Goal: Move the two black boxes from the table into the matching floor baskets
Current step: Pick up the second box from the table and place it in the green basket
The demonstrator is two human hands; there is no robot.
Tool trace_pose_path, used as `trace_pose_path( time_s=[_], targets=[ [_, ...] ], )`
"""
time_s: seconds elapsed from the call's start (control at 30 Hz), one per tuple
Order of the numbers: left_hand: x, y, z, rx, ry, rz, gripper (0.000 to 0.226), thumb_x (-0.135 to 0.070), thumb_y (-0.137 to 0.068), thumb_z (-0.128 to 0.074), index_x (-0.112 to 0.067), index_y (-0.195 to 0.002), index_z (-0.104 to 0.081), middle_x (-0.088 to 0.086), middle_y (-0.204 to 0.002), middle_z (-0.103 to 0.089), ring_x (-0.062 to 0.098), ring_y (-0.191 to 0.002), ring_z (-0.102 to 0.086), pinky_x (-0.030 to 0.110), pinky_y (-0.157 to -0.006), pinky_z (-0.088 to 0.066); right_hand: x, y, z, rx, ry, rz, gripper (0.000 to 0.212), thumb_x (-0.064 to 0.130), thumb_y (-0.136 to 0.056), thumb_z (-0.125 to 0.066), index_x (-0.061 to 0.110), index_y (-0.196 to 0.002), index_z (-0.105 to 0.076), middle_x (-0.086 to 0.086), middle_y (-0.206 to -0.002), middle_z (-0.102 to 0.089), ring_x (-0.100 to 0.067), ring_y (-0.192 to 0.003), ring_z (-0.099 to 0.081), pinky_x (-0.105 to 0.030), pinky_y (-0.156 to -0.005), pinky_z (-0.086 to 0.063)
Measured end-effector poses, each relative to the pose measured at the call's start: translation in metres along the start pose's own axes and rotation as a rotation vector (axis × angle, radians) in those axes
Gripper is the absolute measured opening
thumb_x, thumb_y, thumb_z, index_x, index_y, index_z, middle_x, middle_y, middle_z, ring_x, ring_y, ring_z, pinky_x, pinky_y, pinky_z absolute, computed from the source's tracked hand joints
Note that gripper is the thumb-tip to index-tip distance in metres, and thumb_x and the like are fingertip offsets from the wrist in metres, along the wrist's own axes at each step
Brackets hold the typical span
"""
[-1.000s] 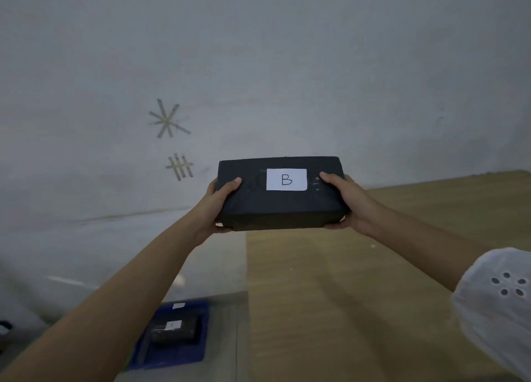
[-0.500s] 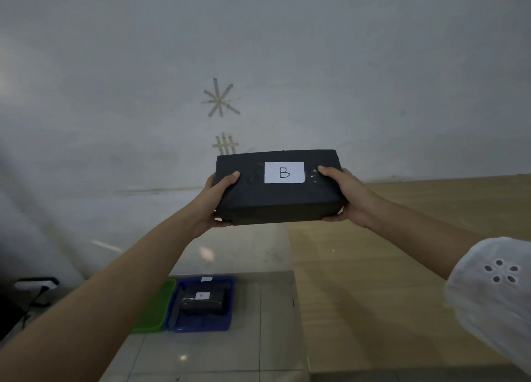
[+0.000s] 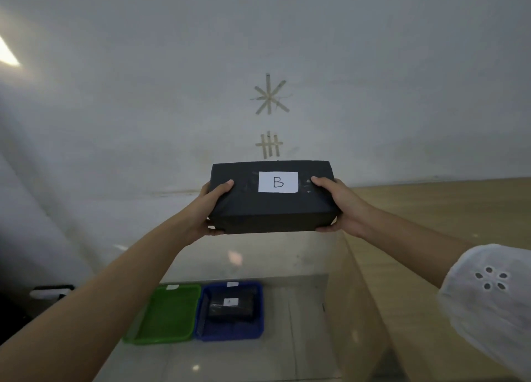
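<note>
Held box: black box [image 3: 273, 206] with a white label [image 3: 277, 182] marked "B" on its top, held up in the air at arm's length, roughly level, long side across the view.
Left hand: left hand [image 3: 208, 209] clasps the box's left end, thumb on top, fingers [image 3: 214, 232] curled under the bottom edge.
Right hand: right hand [image 3: 340, 206] clasps the box's right end the same way, thumb lying on top near the label.
Blue basket: blue basket [image 3: 258, 309] on the floor well below the held box, slightly left of it; a second black box [image 3: 231, 309] with a small white label lies inside.
Green basket: green basket [image 3: 166, 315] touching the blue basket's left side, nothing seen inside; a small white tag on its far rim, writing too small to read.
Surface: wooden surface [image 3: 431, 209] to the right of the held box, running toward the wall.
Wall: pale wall [image 3: 143, 94] behind the held box, with a tape star [image 3: 270, 95] and a tape grid mark [image 3: 269, 146] just above it.
Sleeve: white eyelet sleeve [image 3: 488, 295] on the right arm, lower right of the held box.
</note>
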State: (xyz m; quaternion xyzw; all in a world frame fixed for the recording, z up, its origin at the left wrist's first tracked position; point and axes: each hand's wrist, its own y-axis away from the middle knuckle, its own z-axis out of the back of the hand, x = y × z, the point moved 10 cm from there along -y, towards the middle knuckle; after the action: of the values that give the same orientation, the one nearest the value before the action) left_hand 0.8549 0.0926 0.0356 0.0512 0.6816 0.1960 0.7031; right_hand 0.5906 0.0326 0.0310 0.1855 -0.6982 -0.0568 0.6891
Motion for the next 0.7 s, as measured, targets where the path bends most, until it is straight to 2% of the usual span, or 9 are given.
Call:
trace_pose_path(
  time_s=[0.37, 0.7],
  targets=[
    [0.041, 0.002, 0.236, 0.011, -0.065, 0.075, 0.063, -0.057, -0.073, -0.063, -0.043, -0.129, -0.038, -0.003, -0.119, -0.056, 0.026, -0.103, -0.059, 0.039, -0.069, -0.054, -0.065, 0.005, -0.239, -0.014, -0.114, -0.112, 0.045, 0.043, -0.078, -0.066, 0.027, -0.117, -0.048, -0.002, -0.110, -0.060, -0.025, -0.096, -0.059, -0.047, -0.068, -0.053],
    [0.093, -0.059, 0.341, -0.028, 0.046, 0.200, 0.053, -0.053, -0.076, -0.063, -0.040, -0.122, -0.041, -0.004, -0.110, -0.056, 0.022, -0.096, -0.059, 0.034, -0.059, -0.052, -0.094, -0.057, -0.346, -0.004, -0.071, -0.166, 0.042, 0.042, -0.082, -0.064, 0.027, -0.117, -0.047, -0.002, -0.109, -0.058, -0.025, -0.097, -0.056, -0.046, -0.068, -0.052]
  ],
)
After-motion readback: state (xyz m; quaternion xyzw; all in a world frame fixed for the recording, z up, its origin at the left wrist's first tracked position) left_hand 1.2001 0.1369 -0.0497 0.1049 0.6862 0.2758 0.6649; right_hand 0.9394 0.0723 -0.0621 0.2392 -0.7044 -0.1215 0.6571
